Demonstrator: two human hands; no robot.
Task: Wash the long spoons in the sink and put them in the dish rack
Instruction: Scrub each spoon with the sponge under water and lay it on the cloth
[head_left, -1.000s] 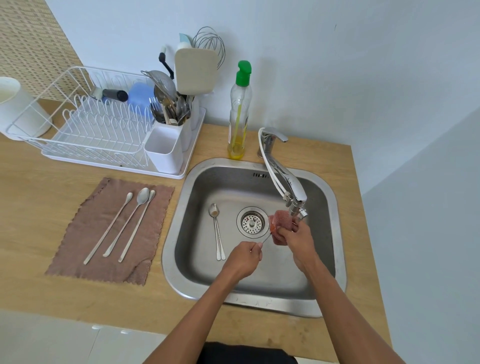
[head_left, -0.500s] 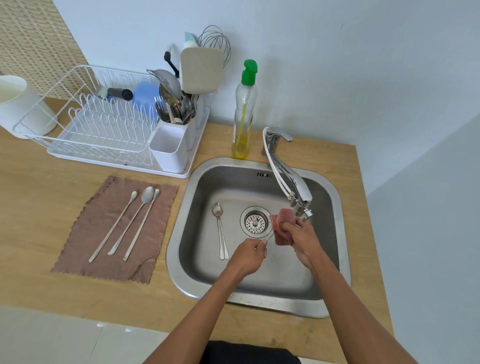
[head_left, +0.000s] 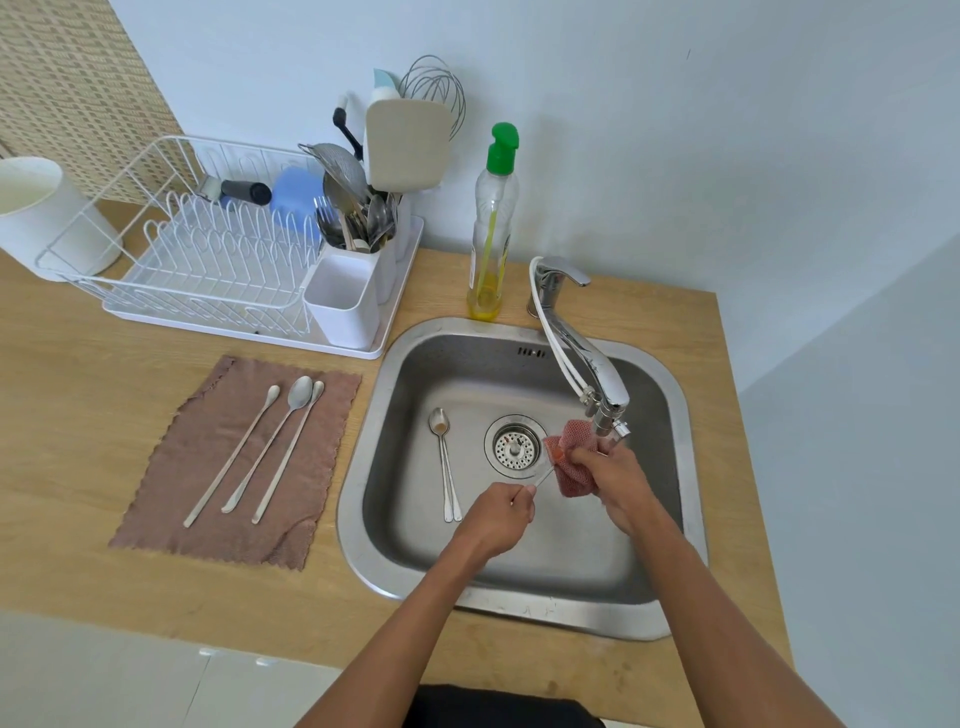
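Observation:
Over the steel sink (head_left: 680, 410), my left hand (head_left: 501, 514) pinches the handle of a long spoon (head_left: 541, 475). The spoon's bowl end is hidden inside a red mesh scrubber (head_left: 574, 460), which my right hand (head_left: 615, 480) grips just under the tap's spout. Two more long spoons (head_left: 447, 467) lie side by side on the sink floor, left of the drain. On the brown cloth (head_left: 208, 499) left of the sink rest three long spoons (head_left: 270, 447). The white dish rack (head_left: 208, 260) stands at the back left.
The chrome tap (head_left: 587, 353) reaches over the sink's right half. A dish soap bottle (head_left: 493, 223) stands behind the sink. White cutlery holders (head_left: 345, 304) with utensils sit at the rack's right end. A white cup (head_left: 41, 208) is at the far left.
Both hands stay at the same spot under the tap, still working the scrubber on the spoon. The camera has shifted slightly.

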